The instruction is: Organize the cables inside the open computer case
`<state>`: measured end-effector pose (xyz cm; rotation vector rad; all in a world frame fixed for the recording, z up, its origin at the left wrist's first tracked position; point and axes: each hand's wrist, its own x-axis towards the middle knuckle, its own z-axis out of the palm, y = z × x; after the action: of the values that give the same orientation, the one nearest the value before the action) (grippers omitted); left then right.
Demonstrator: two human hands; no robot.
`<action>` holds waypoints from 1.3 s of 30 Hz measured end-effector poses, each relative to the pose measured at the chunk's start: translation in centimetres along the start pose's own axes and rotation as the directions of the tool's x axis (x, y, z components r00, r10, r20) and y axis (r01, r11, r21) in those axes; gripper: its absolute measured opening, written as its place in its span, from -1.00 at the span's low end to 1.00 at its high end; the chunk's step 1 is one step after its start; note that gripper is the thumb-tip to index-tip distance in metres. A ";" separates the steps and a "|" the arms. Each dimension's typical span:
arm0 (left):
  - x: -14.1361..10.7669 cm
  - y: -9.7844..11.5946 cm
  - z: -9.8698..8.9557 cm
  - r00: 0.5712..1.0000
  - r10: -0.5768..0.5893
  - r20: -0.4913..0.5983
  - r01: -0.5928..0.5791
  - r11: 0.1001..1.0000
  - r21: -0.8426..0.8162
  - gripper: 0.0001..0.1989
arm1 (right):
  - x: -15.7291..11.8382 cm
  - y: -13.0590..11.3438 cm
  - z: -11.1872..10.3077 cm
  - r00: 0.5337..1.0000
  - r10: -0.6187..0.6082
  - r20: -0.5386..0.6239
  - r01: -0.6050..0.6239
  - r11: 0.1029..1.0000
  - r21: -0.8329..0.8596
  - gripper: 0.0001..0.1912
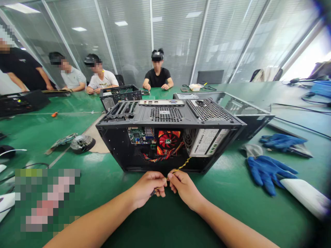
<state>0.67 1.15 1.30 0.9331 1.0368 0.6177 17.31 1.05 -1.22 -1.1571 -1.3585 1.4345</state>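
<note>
The left hand (147,187) has its grip pinched on a thin yellow-and-black cable (184,165), and a dark connector (153,192) sticks out below its fingers. Just beside it, the right hand (184,187) pinches the same cable between thumb and fingers. From there the twisted cable runs up into the case (165,124), passing under the power supply (207,142). The case stands on the green table (219,203) just beyond both hands, vented panel up and uncovered side toward the person. Inside, a red fan (167,141) sits between the board (138,135) and the power supply, with bundled wires (161,157) below. Blue gloves (269,169) lie to the right; a round metal part (82,143) lies left. Co-workers (157,74) are across the table.
</note>
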 end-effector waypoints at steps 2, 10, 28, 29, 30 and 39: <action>0.1 -0.1 -0.1 0.999 -0.041 0.009 0.042 0.998 -0.052 -0.79 | 0.0 0.0 -0.1 1.000 -0.008 0.013 0.008 1.000 -0.006 -0.48; 0.1 -0.2 -0.2 1.000 -0.025 0.017 0.026 0.999 -0.043 -0.76 | 0.1 0.4 0.1 1.000 0.000 -0.004 0.000 1.000 -0.002 -0.50; 0.1 -0.1 -0.6 0.997 0.070 0.039 -0.073 0.993 0.097 -0.73 | 0.1 0.1 0.1 1.000 -0.012 0.022 0.012 0.999 -0.030 -0.52; 0.1 -0.1 -0.6 0.997 0.069 0.040 -0.073 0.992 0.104 -0.73 | 0.0 0.0 0.1 1.000 -0.015 0.023 0.015 0.999 -0.033 -0.53; 0.1 -0.1 -0.6 0.997 0.070 0.040 -0.074 0.991 0.112 -0.73 | 0.0 -0.1 0.1 1.000 -0.017 0.024 0.018 0.999 -0.036 -0.53; 0.3 -0.1 -0.6 0.991 0.131 0.006 -0.129 0.969 0.209 -0.73 | 0.1 -0.2 0.1 1.000 -0.004 0.011 0.004 1.000 -0.029 -0.54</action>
<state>0.28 1.54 0.97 1.1915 1.0674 0.6287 17.18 1.10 -0.98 -1.1661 -1.3930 1.4245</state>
